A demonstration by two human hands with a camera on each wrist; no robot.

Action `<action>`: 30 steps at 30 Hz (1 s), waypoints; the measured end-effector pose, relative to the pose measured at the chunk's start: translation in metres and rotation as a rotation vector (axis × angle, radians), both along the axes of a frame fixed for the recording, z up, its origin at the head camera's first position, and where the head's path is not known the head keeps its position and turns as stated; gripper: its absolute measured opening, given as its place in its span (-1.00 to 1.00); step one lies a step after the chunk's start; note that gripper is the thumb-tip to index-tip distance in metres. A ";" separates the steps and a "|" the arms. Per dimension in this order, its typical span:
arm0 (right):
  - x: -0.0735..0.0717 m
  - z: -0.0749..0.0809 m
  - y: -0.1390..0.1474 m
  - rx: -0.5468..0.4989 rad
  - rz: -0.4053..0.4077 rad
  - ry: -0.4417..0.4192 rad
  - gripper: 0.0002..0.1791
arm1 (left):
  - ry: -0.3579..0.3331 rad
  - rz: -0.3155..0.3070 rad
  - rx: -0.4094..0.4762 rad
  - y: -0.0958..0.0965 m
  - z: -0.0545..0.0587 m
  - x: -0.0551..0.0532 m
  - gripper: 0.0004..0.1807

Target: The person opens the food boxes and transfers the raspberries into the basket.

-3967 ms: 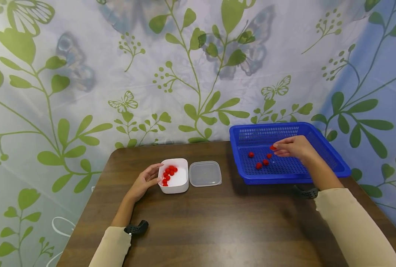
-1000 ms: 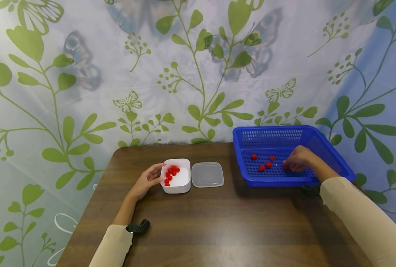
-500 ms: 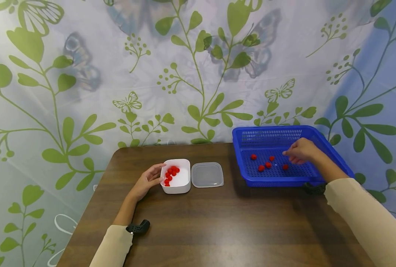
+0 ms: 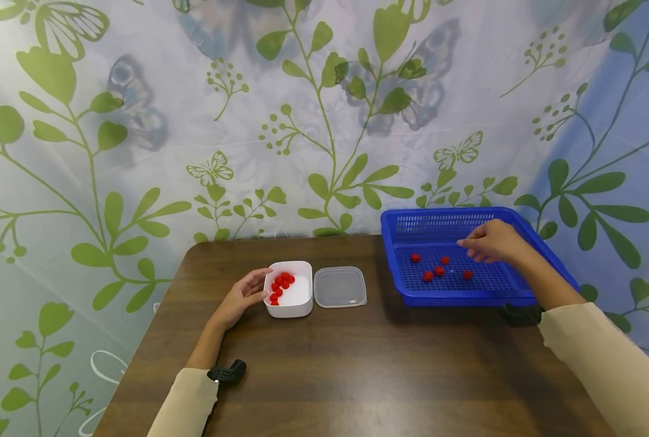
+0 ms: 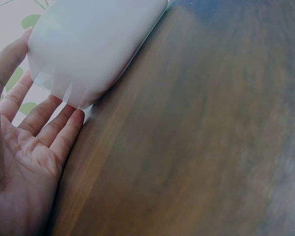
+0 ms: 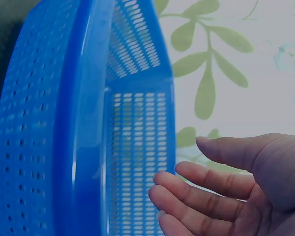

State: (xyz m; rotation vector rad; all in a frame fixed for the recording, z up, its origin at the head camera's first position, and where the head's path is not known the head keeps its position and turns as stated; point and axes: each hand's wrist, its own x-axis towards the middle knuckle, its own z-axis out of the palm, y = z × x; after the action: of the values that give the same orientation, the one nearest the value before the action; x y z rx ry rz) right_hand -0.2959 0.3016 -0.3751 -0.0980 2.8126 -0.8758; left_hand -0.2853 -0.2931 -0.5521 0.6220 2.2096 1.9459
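Note:
My left hand (image 4: 242, 295) touches the left side of a small white square container (image 4: 288, 309), thumb and fingertips against its wall in the left wrist view. The fingers there are mostly straight. Several small red balls (image 4: 278, 290) lie along the container's left part. My right hand (image 4: 493, 241) hovers over the right part of a blue perforated basket (image 4: 461, 300). Its fingers are loosely bent with nothing between them, as the right wrist view shows. On the basket floor lie several more red balls, one (image 4: 468, 275) just below this hand.
A flat translucent lid (image 4: 340, 286) lies on the brown wooden table (image 4: 357, 364) between container and basket. Behind the table hangs a cloth (image 4: 313, 121) printed with leaves and butterflies. Each wrist wears a black band (image 4: 227, 371).
Four seconds ago my right hand pinched a red ball; it then lowered and let the ball go on the basket floor. Since then it has risen. My left hand stays at the container.

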 end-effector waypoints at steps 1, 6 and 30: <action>0.002 0.002 -0.002 0.003 0.005 0.012 -0.51 | 0.003 0.000 -0.004 0.000 -0.001 0.000 -0.42; 0.012 0.008 -0.013 0.005 0.010 0.051 -0.47 | 0.011 0.008 -0.016 -0.001 -0.002 -0.001 -0.42; 0.054 0.030 -0.057 -0.056 0.060 0.206 -0.51 | 0.020 -0.009 0.002 0.000 0.000 0.001 -0.41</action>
State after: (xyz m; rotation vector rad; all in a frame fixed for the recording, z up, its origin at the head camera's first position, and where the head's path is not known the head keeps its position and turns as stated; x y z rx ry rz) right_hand -0.2417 0.2443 -0.3447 -0.2956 2.9555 -0.9831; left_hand -0.2841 -0.2931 -0.5522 0.6532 2.2135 1.9461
